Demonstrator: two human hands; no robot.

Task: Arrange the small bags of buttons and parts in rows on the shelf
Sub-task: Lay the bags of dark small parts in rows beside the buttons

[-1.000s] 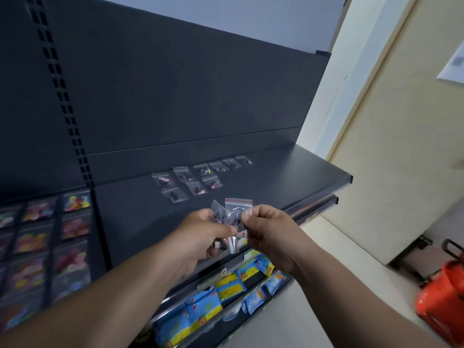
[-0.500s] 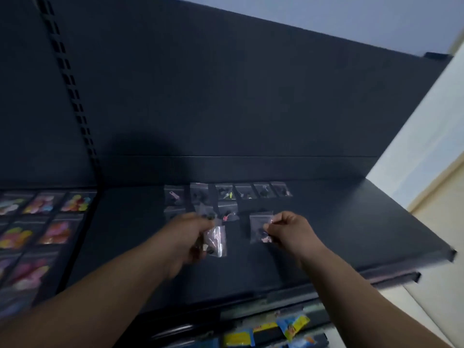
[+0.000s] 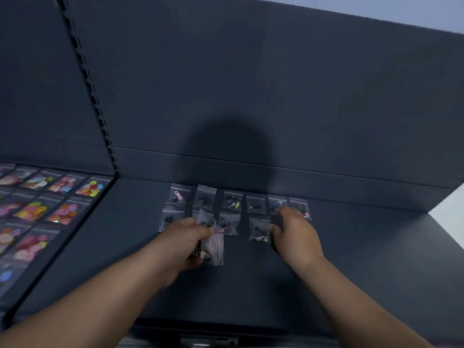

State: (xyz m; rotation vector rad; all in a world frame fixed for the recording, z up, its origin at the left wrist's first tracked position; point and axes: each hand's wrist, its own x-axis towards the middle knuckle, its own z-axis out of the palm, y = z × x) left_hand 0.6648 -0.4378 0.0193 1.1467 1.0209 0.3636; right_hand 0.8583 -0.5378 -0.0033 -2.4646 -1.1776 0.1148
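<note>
Several small clear bags of parts lie in a back row (image 3: pixel 232 202) along the rear of the dark shelf (image 3: pixel 351 259). A shorter second row (image 3: pixel 228 226) runs in front of it. My left hand (image 3: pixel 185 243) grips a bunch of small bags (image 3: pixel 216 247) just above the shelf, in front of the second row. My right hand (image 3: pixel 295 232) is lower on the shelf, its thumb and fingers pinching the right edge of one small bag (image 3: pixel 258 232) that lies at the right end of the second row. That hand covers part of the back row.
The neighbouring shelf section on the left holds rows of bags of colourful buttons (image 3: pixel 32 209). A slotted upright (image 3: pixel 100 116) divides the two sections. The dark back panel (image 3: pixel 251 96) rises behind the bags. Bare shelf surface extends to the right and front.
Both hands have moved forward to the shelf. My right hand has taken one bag away from the bunch and lowered it onto the second row. The view has turned towards the shelf.
</note>
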